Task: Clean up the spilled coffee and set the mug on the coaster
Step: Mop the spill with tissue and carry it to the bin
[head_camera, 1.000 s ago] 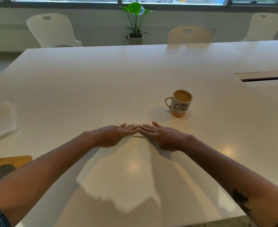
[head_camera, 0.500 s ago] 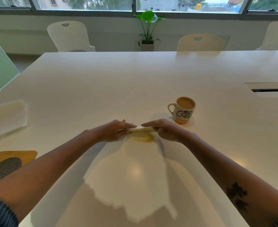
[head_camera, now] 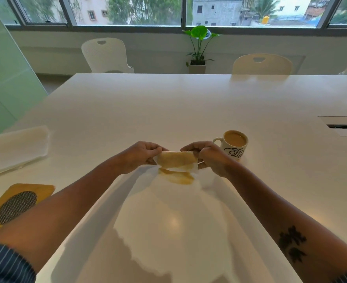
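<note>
White table [head_camera: 189, 103]; white mug [head_camera: 235, 147] with black lettering, tan coffee inside; brown-stained white napkin [head_camera: 175, 161]; yellow coaster [head_camera: 38, 190] with dark mesh circle; navy pinstriped sleeve [head_camera: 3, 264].

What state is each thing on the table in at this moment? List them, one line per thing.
Mug: upright, full of coffee, on the bare table, not on the coaster.
Tissue: stained brown, held above the table between both hands.
Coffee spill: partly wiped, still wet.
Coaster: nothing on it.
Tissue stack: lying flat, untouched.
Left hand: pinching the tissue.
Right hand: pinching the tissue.
</note>
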### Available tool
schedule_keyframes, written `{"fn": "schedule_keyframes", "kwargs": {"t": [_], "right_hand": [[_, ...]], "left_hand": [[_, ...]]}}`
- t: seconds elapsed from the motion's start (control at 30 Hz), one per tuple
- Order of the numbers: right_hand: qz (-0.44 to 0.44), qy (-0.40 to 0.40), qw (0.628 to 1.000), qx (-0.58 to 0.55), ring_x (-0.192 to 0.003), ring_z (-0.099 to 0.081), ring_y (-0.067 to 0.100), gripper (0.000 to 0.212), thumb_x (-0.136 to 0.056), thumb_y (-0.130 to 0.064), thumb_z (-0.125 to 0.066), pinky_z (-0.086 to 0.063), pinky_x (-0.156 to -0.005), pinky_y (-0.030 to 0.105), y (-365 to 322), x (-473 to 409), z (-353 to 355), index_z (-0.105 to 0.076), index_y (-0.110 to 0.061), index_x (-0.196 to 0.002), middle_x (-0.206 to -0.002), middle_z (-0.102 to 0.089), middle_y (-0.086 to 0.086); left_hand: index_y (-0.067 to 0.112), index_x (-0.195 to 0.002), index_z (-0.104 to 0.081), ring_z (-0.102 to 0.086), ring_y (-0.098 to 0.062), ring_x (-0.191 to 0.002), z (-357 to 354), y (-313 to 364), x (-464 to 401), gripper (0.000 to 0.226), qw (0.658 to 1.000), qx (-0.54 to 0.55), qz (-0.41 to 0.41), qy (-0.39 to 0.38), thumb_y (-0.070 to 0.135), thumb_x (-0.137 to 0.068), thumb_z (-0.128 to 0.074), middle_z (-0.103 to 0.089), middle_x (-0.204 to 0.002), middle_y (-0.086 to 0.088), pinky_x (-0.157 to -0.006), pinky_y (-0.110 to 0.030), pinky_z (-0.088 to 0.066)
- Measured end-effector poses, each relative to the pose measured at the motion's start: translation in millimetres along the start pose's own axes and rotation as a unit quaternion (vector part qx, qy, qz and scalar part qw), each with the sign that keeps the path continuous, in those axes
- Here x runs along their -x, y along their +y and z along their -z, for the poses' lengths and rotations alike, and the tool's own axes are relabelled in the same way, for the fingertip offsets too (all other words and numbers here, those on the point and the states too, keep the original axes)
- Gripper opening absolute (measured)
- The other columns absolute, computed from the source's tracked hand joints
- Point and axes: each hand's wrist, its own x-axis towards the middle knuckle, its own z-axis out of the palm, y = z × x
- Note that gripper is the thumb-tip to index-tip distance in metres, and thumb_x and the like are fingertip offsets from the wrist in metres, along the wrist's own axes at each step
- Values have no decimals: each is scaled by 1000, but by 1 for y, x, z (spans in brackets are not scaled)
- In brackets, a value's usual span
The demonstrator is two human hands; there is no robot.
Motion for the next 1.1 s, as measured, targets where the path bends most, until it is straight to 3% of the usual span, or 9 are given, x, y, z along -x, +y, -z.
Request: {"fn": "schedule_keyframes", "kwargs": {"t": [0.17, 0.33, 0.47, 0.57, 0.67, 0.8, 0.93, 1.1], "right_hand": [[-53, -28, 994, -94, -95, -76, 29, 48, -99, 11, -41, -65, -74, 39, -1, -3, 7, -84, -11, -108, -108, -79, 14], [-119, -58, 974, -186, -92, -79, 32, 45, -100, 14, -37, -66, -74, 42, 1, -7, 6, -77, 2, -118, -112, -77, 23], [-155, -91, 954, -241, -99, -75, 33, 45, -104, 12, -33, -68, -77, 42, 0, -6, -2, -66, 7, -133, -120, -72, 24], [-166, -107, 941, -273, -110, -71, 37, 48, -103, 12, -30, -66, -85, 43, -3, -4, -11, -62, 9, -138, -132, -67, 27], [-169, -133, 929, -301, -116, -67, 40, 51, -100, 12, -30, -63, -91, 48, -8, -4, -25, -59, 10, -142, -135, -64, 29], [-174, -177, 910, -331, -124, -62, 43, 52, -98, 11, -30, -48, -115, 59, -22, -8, -56, -57, 11, -143, -135, -63, 29], [-163, -216, 900, -342, -106, -73, 40, 49, -98, 11, -31, -61, -97, 47, -44, -10, -102, -62, 12, -137, -131, -68, 30], [-167, -260, 890, -335, -103, -76, 42, 49, -98, 12, -31, -63, -92, 48, -75, -13, -186, -61, 13, -138, -128, -70, 30]], "left_hand": [[6, -127, -73, -70, -32, -115, -3, 6, 4, 43, 982, 159, 96, 3, 34, -110, -46, -71, -128, -22, -103, -45, -57], [1, -134, -66, -65, -35, -123, -5, 6, 14, 55, 951, 266, 156, 31, 43, -109, -44, -68, -133, -22, -110, -49, -51], [-4, -137, -61, -67, -37, -124, -5, 5, 27, 64, 923, 335, 177, 66, 50, -107, -43, -67, -136, -23, -100, -47, -58], [-5, -134, -62, -74, -37, -109, -3, 1, 44, 70, 905, 383, 170, 79, 54, -107, -38, -70, -131, -25, -88, -46, -64], [-6, -134, -62, -74, -39, -109, 1, -5, 65, 77, 887, 426, 152, 90, 60, -106, -33, -68, -132, -26, -88, -48, -64], [-8, -133, -61, -74, -41, -108, 16, -18, 101, 85, 859, 481, 127, 115, 66, -104, -30, -67, -133, -28, -86, -51, -64], [-12, -127, -66, -73, -42, -110, 41, -33, 148, 90, 837, 521, 95, 136, 68, -103, -31, -67, -133, -28, -87, -53, -63], [-14, -118, -70, -74, -42, -108, 90, -55, 220, 88, 817, 548, 54, 169, 66, -103, -36, -67, -131, -30, -83, -51, -64]]}}
